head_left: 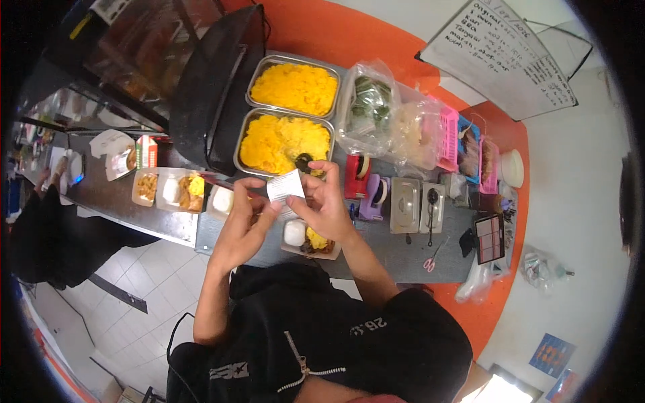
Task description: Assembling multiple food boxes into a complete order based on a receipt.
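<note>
My left hand (243, 227) and my right hand (326, 205) are both closed on a small white printed paper slip (285, 187), its edges between thumbs and fingers. Just below the slip stands an open food box (332, 254) with a white rice mound (294, 232), yellow egg and dark pieces. Another rice mound (222, 200), in a box partly covered by my left hand, lies to the left. Beyond my hands are two steel trays of yellow scrambled egg, a far one (295, 87) and a nearer one (269, 141). A black utensil end (304, 161) rests in the nearer egg.
More filled food boxes (180, 191) line the counter's left. To the right stand red (356, 176) and purple (375, 199) tape dispensers, steel containers (404, 208), pink scissors (429, 264) and a pink basket (446, 138). Another person in black (67, 228) works at far left.
</note>
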`<state>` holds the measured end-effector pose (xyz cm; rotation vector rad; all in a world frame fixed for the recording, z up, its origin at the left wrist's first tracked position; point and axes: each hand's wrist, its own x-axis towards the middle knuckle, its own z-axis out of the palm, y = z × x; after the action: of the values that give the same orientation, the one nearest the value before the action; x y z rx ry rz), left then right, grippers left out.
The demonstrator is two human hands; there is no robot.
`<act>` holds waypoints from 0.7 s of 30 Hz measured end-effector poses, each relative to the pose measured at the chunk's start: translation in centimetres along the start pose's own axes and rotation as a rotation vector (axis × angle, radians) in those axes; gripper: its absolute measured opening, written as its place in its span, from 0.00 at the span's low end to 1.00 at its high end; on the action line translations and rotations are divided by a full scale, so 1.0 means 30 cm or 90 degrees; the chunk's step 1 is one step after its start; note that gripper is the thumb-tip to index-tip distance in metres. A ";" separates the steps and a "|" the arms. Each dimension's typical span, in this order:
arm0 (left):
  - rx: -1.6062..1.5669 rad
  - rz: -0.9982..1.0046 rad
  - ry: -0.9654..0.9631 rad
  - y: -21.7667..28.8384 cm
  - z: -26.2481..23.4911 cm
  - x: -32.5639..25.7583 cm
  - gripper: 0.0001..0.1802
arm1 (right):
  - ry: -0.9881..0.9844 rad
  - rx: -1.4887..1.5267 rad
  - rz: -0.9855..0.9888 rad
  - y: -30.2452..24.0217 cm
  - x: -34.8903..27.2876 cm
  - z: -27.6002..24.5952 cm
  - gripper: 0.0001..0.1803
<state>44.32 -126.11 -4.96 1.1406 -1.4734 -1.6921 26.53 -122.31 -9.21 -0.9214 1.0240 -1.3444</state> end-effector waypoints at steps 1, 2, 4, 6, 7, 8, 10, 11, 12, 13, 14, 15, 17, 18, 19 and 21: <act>-0.003 -0.004 0.000 0.006 0.014 0.019 0.21 | 0.001 -0.001 0.004 0.000 0.011 -0.020 0.34; 0.092 0.042 -0.029 0.011 0.022 0.048 0.13 | -0.011 -0.003 0.004 -0.002 0.019 -0.043 0.34; 0.166 0.088 -0.002 0.005 0.038 0.084 0.08 | -0.038 0.040 0.010 -0.014 0.044 -0.072 0.36; 0.123 0.065 0.024 -0.012 0.035 0.095 0.09 | -0.118 -0.020 0.013 -0.032 0.087 -0.159 0.33; 0.079 0.047 0.040 -0.018 0.034 0.098 0.10 | -0.190 -0.083 0.010 -0.042 0.118 -0.219 0.31; 0.022 0.080 0.073 -0.022 0.047 0.103 0.17 | -0.107 -0.125 -0.012 -0.016 0.182 -0.316 0.25; 0.022 0.102 0.089 0.043 0.055 0.096 0.19 | 0.114 -0.307 -0.101 0.049 0.342 -0.571 0.08; 0.022 0.129 0.105 0.071 0.053 0.090 0.22 | 0.266 -0.555 -0.130 0.027 0.403 -0.654 0.11; 0.028 0.129 0.097 0.083 0.047 0.083 0.26 | 0.293 -0.685 -0.061 0.045 0.474 -0.793 0.14; 0.028 0.129 0.095 0.092 0.045 0.076 0.26 | 0.317 -0.813 0.015 0.108 0.523 -0.908 0.16; 0.031 0.117 0.095 0.105 0.039 0.067 0.28 | 0.311 -0.811 0.011 0.153 0.558 -0.930 0.16; 0.033 0.106 0.089 0.113 0.036 0.063 0.29 | 0.234 -0.935 0.126 0.186 0.583 -0.951 0.18; 0.052 0.116 0.091 0.138 0.035 0.042 0.31 | 0.142 -1.049 0.237 0.212 0.605 -0.921 0.21; 0.054 0.121 0.099 0.151 0.039 0.033 0.32 | 0.205 -1.052 0.242 0.238 0.592 -0.900 0.22; 0.057 0.127 0.108 0.162 0.037 0.028 0.32 | 0.267 -1.051 0.246 0.251 0.586 -0.875 0.23; 0.055 0.135 0.122 0.162 0.025 0.009 0.33 | 0.251 -0.990 0.246 0.196 0.574 -0.848 0.24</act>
<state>43.12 -126.92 -0.26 1.1150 -1.4996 -1.3501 3.56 -137.97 -23.51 -1.4074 2.4900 -0.1642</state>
